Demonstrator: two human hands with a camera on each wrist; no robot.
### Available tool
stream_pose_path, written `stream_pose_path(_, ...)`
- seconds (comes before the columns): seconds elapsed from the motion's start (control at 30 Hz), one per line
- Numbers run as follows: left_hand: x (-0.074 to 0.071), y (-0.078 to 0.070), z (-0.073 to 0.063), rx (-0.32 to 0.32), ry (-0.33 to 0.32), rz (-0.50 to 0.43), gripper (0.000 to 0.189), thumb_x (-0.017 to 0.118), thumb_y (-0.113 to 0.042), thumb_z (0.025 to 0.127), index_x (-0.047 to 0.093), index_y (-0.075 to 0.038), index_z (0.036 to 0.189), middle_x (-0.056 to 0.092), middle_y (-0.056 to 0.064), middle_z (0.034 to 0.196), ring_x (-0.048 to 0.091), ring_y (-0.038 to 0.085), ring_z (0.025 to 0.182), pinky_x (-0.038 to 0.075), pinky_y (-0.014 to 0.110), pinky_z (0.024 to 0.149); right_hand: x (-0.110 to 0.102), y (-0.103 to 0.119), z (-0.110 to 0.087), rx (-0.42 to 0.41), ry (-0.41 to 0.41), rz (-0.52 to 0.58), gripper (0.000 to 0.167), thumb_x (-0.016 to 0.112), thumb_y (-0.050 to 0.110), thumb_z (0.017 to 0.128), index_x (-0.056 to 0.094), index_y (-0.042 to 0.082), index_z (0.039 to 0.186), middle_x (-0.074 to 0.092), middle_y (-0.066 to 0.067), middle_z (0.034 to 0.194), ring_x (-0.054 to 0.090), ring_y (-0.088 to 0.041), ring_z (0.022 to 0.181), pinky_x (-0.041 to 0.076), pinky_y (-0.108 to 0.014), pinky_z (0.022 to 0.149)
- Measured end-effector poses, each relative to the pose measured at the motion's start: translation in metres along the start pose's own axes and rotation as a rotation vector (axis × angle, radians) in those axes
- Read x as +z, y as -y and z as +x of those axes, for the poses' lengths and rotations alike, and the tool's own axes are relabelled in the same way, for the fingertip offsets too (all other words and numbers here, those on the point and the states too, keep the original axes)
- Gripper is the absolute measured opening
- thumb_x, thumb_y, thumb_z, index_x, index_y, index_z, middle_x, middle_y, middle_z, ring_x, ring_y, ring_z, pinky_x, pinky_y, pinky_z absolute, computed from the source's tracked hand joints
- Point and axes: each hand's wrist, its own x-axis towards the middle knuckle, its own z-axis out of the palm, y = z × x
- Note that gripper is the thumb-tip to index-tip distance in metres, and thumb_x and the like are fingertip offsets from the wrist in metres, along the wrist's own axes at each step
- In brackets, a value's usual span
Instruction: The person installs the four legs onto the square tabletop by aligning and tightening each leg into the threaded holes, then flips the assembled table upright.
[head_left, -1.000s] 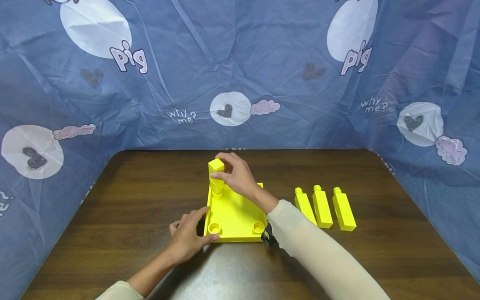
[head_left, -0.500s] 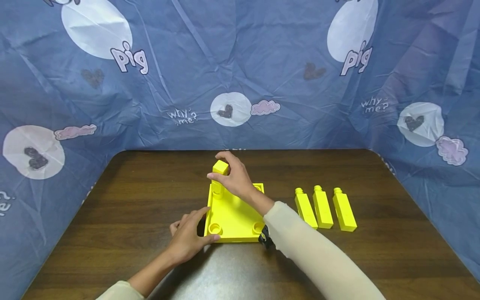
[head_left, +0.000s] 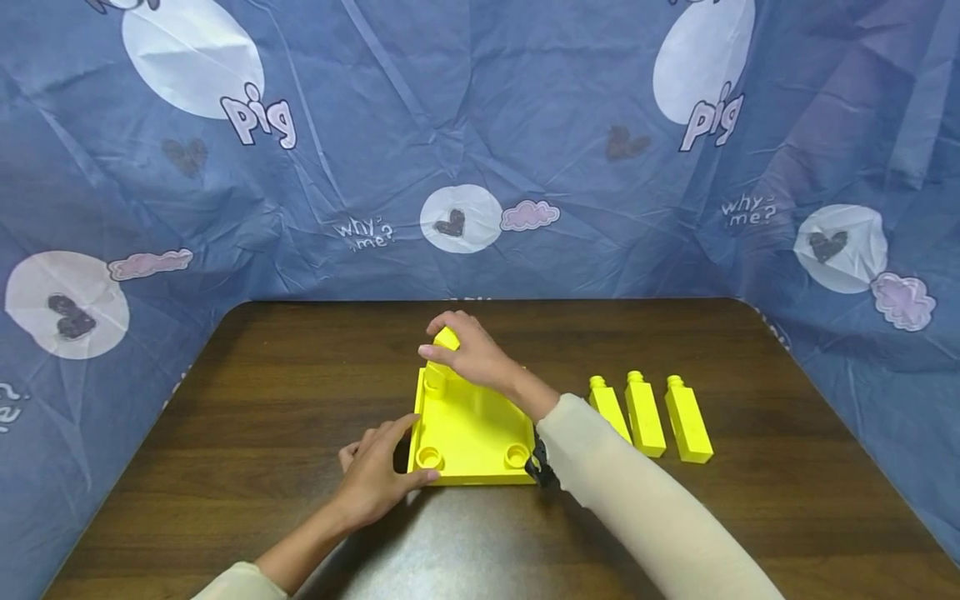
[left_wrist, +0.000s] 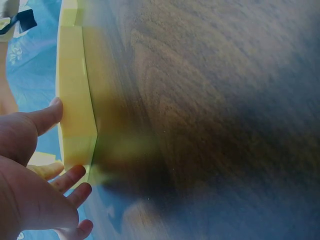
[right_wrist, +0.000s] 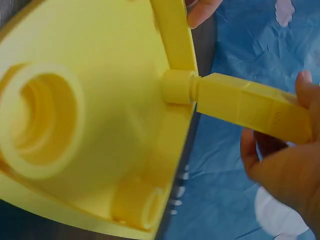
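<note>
A yellow toy tabletop (head_left: 476, 425) lies underside up, with raised rims and round threaded sockets at its corners. My left hand (head_left: 378, 471) grips its near left corner, thumb on the front edge and fingers along the left side. In the left wrist view, the thumb and fingers of that hand (left_wrist: 35, 175) lie against the yellow edge (left_wrist: 75, 85). Over the far left socket (right_wrist: 179, 86), my right hand (head_left: 476, 354) pinches a square yellow table leg (right_wrist: 245, 105) near its upper end. The leg stands with its narrow threaded end in the socket mouth.
To the right lie three more yellow legs, a left one (head_left: 609, 410), a middle one (head_left: 645, 414) and a right one (head_left: 687, 419), threaded ends pointing away. A brown wooden table (head_left: 247, 433) carries everything. Blue printed cloth (head_left: 480, 133) hangs around its back and sides.
The leg has turned in the right hand and now shows less of its top. The right hand has shifted slightly around it. My left hand and the tabletop have stayed put.
</note>
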Motion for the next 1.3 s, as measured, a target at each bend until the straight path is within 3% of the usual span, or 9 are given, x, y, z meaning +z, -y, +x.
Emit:
stream_pose_path(0.13, 0.0, 0.0, 0.0, -0.004, 0.001, -0.002, 0.076, 0.084, -0.033, 0.076, 0.049, -0.011, 0.141, 0.057, 0.011, 0.132, 0.046, 0.032, 0.118, 0.016, 0.06, 0.093, 0.002, 0.008, 0.001, 0.026, 0.019, -0.061, 0.035, 0.067, 0.034, 0.093, 0.054, 0.011, 0.117, 0.049, -0.005, 0.111, 0.047, -0.021, 0.103, 0.044, -0.035, 0.087)
stream_pose_path(0.27, 0.0, 0.0, 0.0, -0.01, 0.001, 0.001, 0.076, 0.084, -0.033, 0.076, 0.05, -0.011, 0.141, 0.057, 0.011, 0.131, 0.047, 0.032, 0.119, 0.016, 0.06, 0.093, 0.001, 0.009, 0.001, 0.028, 0.052, 0.024, 0.033, 0.071, 0.028, 0.09, 0.057, 0.01, 0.113, 0.047, -0.006, 0.106, 0.049, -0.021, 0.092, 0.046, -0.028, 0.075)
stream_pose_path(0.4, 0.0, 0.0, 0.0, -0.012, 0.001, 0.0, 0.077, 0.084, -0.033, 0.076, 0.05, -0.011, 0.141, 0.057, 0.01, 0.131, 0.047, 0.032, 0.118, 0.016, 0.059, 0.093, -0.003, 0.007, 0.001, 0.022, 0.12, 0.116, 0.03, 0.071, 0.021, 0.091, 0.06, 0.01, 0.117, 0.048, -0.009, 0.107, 0.05, -0.022, 0.091, 0.046, -0.027, 0.074)
stream_pose_path(0.63, 0.0, 0.001, 0.0, -0.008, 0.001, 0.001, 0.076, 0.084, -0.033, 0.076, 0.05, -0.011, 0.141, 0.057, 0.011, 0.132, 0.046, 0.032, 0.118, 0.016, 0.06, 0.092, -0.009, 0.005, 0.002, 0.087, 0.233, 0.189, 0.037, 0.068, 0.016, 0.092, 0.06, 0.014, 0.128, 0.052, -0.007, 0.115, 0.056, -0.023, 0.089, 0.051, -0.035, 0.078)
stream_pose_path(0.77, 0.001, 0.0, 0.0, -0.006, 0.0, 0.003, 0.076, 0.084, -0.033, 0.076, 0.05, -0.011, 0.141, 0.058, 0.011, 0.131, 0.046, 0.032, 0.119, 0.016, 0.06, 0.093, -0.006, 0.007, 0.004, 0.065, 0.15, 0.128, 0.04, 0.073, 0.013, 0.088, 0.06, 0.009, 0.126, 0.055, -0.008, 0.111, 0.056, -0.022, 0.087, 0.051, -0.029, 0.074)
stream_pose_path(0.93, 0.0, -0.001, 0.0, -0.002, -0.007, 0.005, 0.076, 0.084, -0.032, 0.076, 0.05, -0.011, 0.141, 0.058, 0.01, 0.131, 0.047, 0.032, 0.117, 0.016, 0.059, 0.093, 0.002, 0.007, 0.009, 0.087, -0.073, 0.037, 0.037, 0.086, 0.021, 0.075, 0.06, 0.008, 0.098, 0.056, -0.005, 0.087, 0.05, -0.017, 0.074, 0.041, -0.023, 0.062)
stream_pose_path(1.07, 0.0, -0.001, 0.0, -0.001, -0.011, 0.007, 0.076, 0.084, -0.032, 0.076, 0.05, -0.011, 0.141, 0.058, 0.01, 0.131, 0.047, 0.032, 0.117, 0.016, 0.06, 0.093, 0.008, 0.006, 0.012, 0.095, -0.15, 0.065, 0.043, 0.089, 0.024, 0.071, 0.052, 0.007, 0.085, 0.054, -0.005, 0.076, 0.048, -0.015, 0.065, 0.039, -0.022, 0.057)
stream_pose_path(1.17, 0.0, -0.001, 0.0, -0.002, -0.009, 0.011, 0.076, 0.084, -0.032, 0.076, 0.05, -0.011, 0.14, 0.058, 0.01, 0.13, 0.047, 0.033, 0.118, 0.016, 0.06, 0.093, 0.011, 0.003, 0.012, 0.058, -0.159, 0.072, 0.041, 0.087, 0.024, 0.075, 0.054, 0.006, 0.093, 0.057, -0.007, 0.083, 0.051, -0.015, 0.069, 0.042, -0.022, 0.06)
stream_pose_path(1.3, 0.0, 0.0, -0.001, -0.006, -0.006, 0.014, 0.076, 0.084, -0.032, 0.076, 0.05, -0.011, 0.14, 0.059, 0.011, 0.13, 0.047, 0.034, 0.119, 0.016, 0.061, 0.093, 0.011, -0.001, 0.011, 0.009, -0.129, 0.048, 0.048, 0.081, 0.022, 0.082, 0.059, 0.011, 0.123, 0.058, -0.007, 0.104, 0.053, -0.017, 0.084, 0.047, -0.024, 0.073)
